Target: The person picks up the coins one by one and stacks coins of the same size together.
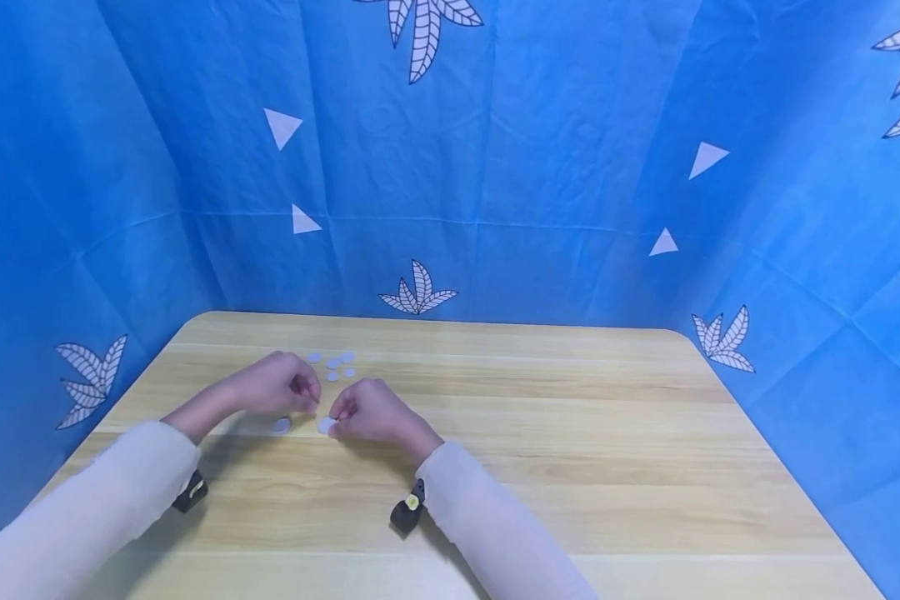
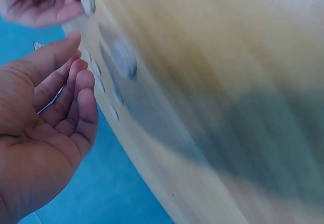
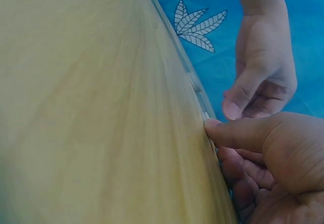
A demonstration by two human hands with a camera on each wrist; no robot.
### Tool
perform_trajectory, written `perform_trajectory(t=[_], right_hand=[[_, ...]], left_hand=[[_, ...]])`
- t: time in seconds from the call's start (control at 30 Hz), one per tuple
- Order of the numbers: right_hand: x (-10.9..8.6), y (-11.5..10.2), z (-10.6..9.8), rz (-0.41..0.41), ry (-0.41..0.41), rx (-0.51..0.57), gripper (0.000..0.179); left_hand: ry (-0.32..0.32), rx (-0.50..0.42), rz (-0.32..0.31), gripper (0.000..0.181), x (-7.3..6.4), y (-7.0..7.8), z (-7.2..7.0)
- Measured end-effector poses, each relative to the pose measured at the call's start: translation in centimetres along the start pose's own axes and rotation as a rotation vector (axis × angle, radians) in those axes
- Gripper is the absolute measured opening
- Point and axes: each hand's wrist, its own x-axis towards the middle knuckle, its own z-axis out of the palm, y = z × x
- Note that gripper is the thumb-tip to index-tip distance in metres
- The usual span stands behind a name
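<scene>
My right hand [image 1: 375,410] pinches a small round white disc [image 1: 326,425] between thumb and fingertips, low over the table. In the left wrist view the same disc stands tilted on edge in those fingers. My left hand [image 1: 276,383] hovers just left of it, with fingers loosely bent and nothing visible between thumb and fingertips [image 2: 85,79]. Beneath the left hand lies another white disc [image 1: 282,426], which looks thick like a small stack [image 2: 124,58] in the left wrist view. In the right wrist view the right thumb hides most of the held disc.
Several white discs [image 1: 333,363] lie scattered flat on the wooden table [image 1: 570,433], beyond both hands. Blue cloth [image 1: 540,167] with white leaf and triangle prints hangs around the table's back and sides. Dark wrist straps [image 1: 407,510] hang below both pale sleeves.
</scene>
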Motion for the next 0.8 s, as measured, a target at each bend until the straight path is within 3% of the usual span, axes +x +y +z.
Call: perform_trajectory(t=[0.27, 0.5, 0.8], right_hand=[[0.0, -0.3, 0.1, -0.004, -0.002, 0.008, 0.012], [0.1, -0.2, 0.0, -0.006, 0.001, -0.010, 0.012], [0.1, 0.0, 0.0, 0.003, 0.005, -0.015, 0.011]], left_hand=[[0.085, 0.046, -0.045, 0.009, 0.9, -2.1, -1.1], [0.150, 0.031, -0.111, 0.013, 2.3, -3.7, -1.6], [0.179, -0.015, -0.196, 0.016, 3.9, -4.9, -1.9]])
